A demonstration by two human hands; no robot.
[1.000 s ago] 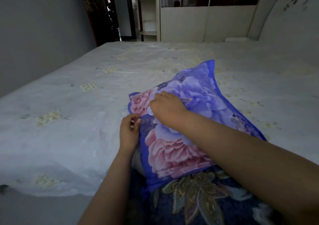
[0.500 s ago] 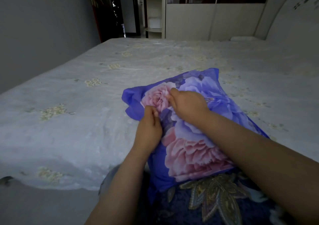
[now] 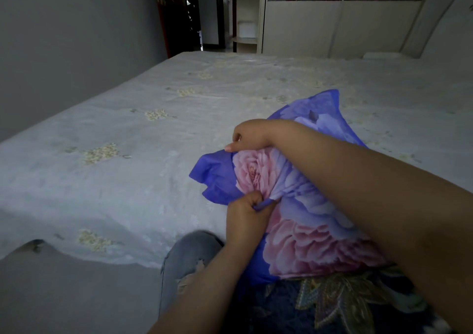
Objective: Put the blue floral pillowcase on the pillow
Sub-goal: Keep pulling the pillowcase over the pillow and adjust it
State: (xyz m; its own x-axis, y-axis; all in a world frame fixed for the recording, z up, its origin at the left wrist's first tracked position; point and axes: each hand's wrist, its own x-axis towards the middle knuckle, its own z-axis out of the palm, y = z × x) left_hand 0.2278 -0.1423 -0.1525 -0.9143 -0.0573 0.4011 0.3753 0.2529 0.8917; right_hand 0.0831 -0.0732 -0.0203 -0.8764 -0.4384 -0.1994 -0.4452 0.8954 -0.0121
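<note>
Nearest: person's grey ripped-denim knee (image 3: 189, 254) and a dark floral-print garment (image 3: 332, 300) at the bed's edge. Blue satin pillowcase with pink and lilac flower print (image 3: 302, 221) lies on the near right part of the bed, stuffed full; pillow inside, not visible. Left hand (image 3: 245, 213) pinches a gathered fold of the blue fabric near the open end, cloth pulled taut. Right hand (image 3: 252, 136) curled, gripping the case's far edge at the same end. Loose blue flap sticks out left. Beyond: white bedsheet with pale yellow flower clusters (image 3: 153, 134), then white wardrobe (image 3: 332, 26) and dark doorway (image 3: 189, 13).
</note>
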